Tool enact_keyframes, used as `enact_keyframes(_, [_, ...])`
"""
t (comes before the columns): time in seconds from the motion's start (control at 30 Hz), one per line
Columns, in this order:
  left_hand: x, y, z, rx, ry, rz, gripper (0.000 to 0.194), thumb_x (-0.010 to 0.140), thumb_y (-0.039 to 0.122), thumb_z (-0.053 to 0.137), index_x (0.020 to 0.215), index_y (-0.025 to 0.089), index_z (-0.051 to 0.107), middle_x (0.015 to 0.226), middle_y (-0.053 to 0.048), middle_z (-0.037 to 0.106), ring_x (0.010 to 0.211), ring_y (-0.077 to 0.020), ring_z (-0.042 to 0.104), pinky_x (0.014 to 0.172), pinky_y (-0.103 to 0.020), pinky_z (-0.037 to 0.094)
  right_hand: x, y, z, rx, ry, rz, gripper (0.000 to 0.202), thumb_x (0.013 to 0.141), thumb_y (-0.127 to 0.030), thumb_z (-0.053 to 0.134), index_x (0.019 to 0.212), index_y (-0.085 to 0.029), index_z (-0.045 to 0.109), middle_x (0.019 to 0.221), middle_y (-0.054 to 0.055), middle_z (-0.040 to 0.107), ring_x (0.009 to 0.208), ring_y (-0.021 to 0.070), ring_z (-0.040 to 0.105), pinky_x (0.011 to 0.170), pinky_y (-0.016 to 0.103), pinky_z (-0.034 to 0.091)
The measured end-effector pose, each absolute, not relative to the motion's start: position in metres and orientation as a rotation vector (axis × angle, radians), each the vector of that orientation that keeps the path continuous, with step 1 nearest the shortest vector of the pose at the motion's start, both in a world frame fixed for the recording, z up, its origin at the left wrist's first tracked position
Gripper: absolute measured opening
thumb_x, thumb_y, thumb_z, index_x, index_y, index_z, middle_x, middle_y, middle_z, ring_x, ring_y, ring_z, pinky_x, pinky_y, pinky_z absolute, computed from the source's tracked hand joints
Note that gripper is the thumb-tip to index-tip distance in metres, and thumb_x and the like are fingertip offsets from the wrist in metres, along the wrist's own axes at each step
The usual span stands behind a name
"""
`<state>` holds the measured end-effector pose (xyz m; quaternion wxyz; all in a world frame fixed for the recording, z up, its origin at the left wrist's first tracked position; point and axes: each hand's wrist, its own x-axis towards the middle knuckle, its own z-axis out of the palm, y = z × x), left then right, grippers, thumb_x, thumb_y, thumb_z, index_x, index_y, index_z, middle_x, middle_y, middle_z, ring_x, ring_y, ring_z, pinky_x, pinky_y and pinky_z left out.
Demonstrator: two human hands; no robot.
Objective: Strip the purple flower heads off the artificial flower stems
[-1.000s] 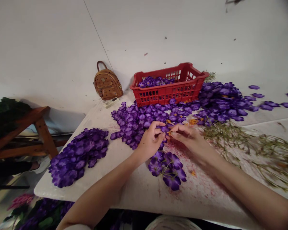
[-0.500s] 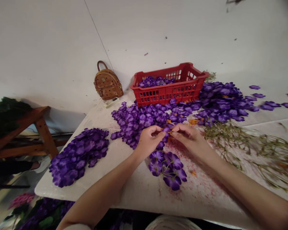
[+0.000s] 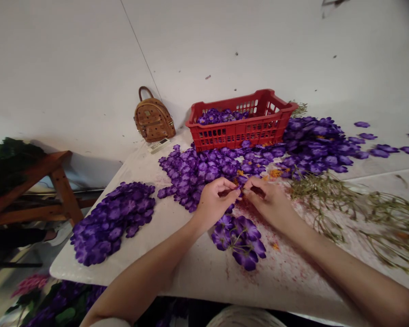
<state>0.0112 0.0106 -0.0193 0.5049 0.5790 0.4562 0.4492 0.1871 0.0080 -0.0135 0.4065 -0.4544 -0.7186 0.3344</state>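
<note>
My left hand (image 3: 215,200) is closed in a pinch, with a small bit of purple flower petal (image 3: 237,187) showing at its fingertips. My right hand (image 3: 268,200) meets it from the other side, thumb and forefinger pinched together; what lies between them is too small to make out. Just below the hands, a bunch of purple flowers (image 3: 246,243) lies stems-up on the table. Behind the hands spreads a heap of loose purple petals (image 3: 204,168), with yellow flower centres (image 3: 275,173) scattered at its right edge.
A red plastic crate (image 3: 241,134) with purple flowers inside stands at the back. Right of it is another petal pile (image 3: 316,141); green stems (image 3: 354,204) lie nearer. A layered petal pile (image 3: 114,222) sits left. A brown backpack (image 3: 154,120) leans on the wall.
My hands have drawn closer, the fingertips now almost touching. The purple petal at my left fingertips is now mostly covered by the fingers. The rest looks unchanged.
</note>
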Motion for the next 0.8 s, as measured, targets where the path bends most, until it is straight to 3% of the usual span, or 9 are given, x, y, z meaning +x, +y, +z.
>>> enact_keyframes(0.27, [0.008, 0.010, -0.015, 1.483, 1.061, 1.107, 0.020, 0.094, 0.031, 0.060, 0.097, 0.016, 0.074, 0.091, -0.008, 0.077, 0.080, -0.0157, 0.071, 0.073, -0.026, 0.055, 0.193, 0.011, -0.013, -1.086, -1.591, 1.163, 0.024, 0.088, -0.037, 0.060, 0.071, -0.023, 0.052, 0.070, -0.001, 0.050, 0.068, 0.0174, 0.046, 0.067, 0.032, 0.033])
enact_keyframes(0.43, [0.008, 0.010, -0.019, 1.633, 1.142, 1.185, 0.010, 0.086, 0.023, 0.069, 0.092, 0.017, 0.074, 0.095, -0.007, 0.078, 0.084, -0.0176, 0.072, 0.077, -0.028, 0.057, 0.191, 0.006, -0.006, -1.005, -1.227, 1.603, 0.032, 0.081, -0.046, 0.074, 0.071, -0.022, 0.056, 0.071, -0.001, 0.053, 0.071, 0.0171, 0.048, 0.069, 0.032, 0.036])
enact_keyframes(0.6, [0.009, 0.005, -0.016, 1.835, 1.182, 1.246, 0.008, 0.089, 0.025, 0.070, 0.088, 0.019, 0.075, 0.087, -0.005, 0.077, 0.077, -0.0167, 0.069, 0.073, -0.028, 0.055, 0.189, 0.005, -0.003, -1.022, -1.125, 1.693, 0.034, 0.072, -0.045, 0.082, 0.069, -0.021, 0.058, 0.072, -0.002, 0.053, 0.073, 0.0163, 0.050, 0.073, 0.031, 0.039])
enact_keyframes(0.8, [0.006, 0.003, -0.010, 2.094, 1.165, 1.165, 0.012, 0.094, 0.026, 0.066, 0.091, 0.023, 0.077, 0.091, -0.006, 0.077, 0.086, -0.0204, 0.069, 0.084, -0.033, 0.054, 0.195, 0.010, -0.011, -1.050, -1.187, 1.734, 0.035, 0.070, -0.044, 0.083, 0.072, -0.022, 0.056, 0.072, -0.003, 0.053, 0.071, 0.0160, 0.052, 0.071, 0.032, 0.043])
